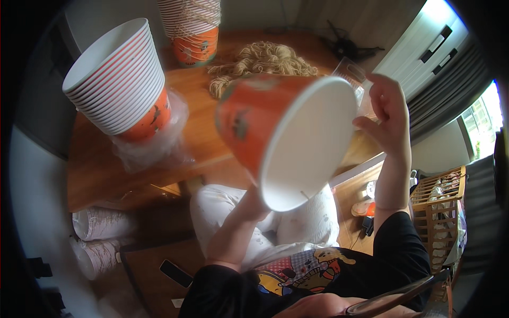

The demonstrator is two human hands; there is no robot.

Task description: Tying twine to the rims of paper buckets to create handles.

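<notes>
An orange paper bucket [246,119] with dark printed shapes is tipped on its side in front of me, its white inside [313,146] facing me. It looks blurred. My left hand [254,205] holds it from below; the fingers are hidden behind it. A short thin strand [304,194] shows at its lower rim. Just right of the rim, my right hand [387,108] is raised and open, thumb and forefinger apart, the other fingers bent. Nothing shows in it. On the left of the table stands a tilted stack of similar buckets [119,79], its lower part in clear plastic wrap [177,114].
On the wooden table [204,140], a heap of beige string [270,59] lies behind the bucket. Further back stands another bucket stack [193,45] wound with string. Below left are wrapped white stacks [103,225] and a phone [176,273]. A wooden rack [440,193] stands right.
</notes>
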